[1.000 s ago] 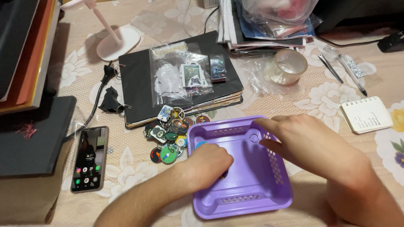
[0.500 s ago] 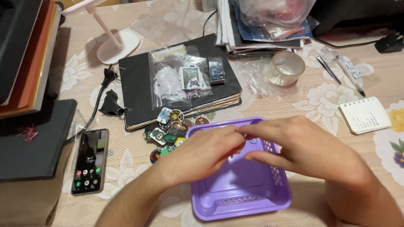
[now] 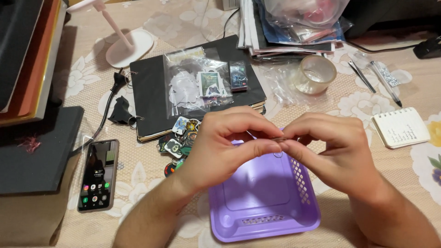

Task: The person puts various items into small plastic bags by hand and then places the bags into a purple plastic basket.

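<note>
My left hand (image 3: 225,144) and my right hand (image 3: 333,149) meet fingertip to fingertip above a purple plastic basket (image 3: 264,202). Between the pinched fingers is a small thin metal ring (image 3: 278,140), held by both hands. The basket sits on the table right below, its inside bare. A heap of small colourful pin badges (image 3: 179,138) lies just left of my left hand, partly hidden by it.
A black binder (image 3: 151,87) carries clear bags of stickers (image 3: 193,85). A phone (image 3: 98,180) lies at left beside a dark box. A tape roll (image 3: 315,74), pens (image 3: 383,82), a small notepad (image 3: 401,127) and a pink lamp base (image 3: 130,46) stand further back.
Both hands have lifted out of the basket and come together above it, pinching the small ring between the fingertips.
</note>
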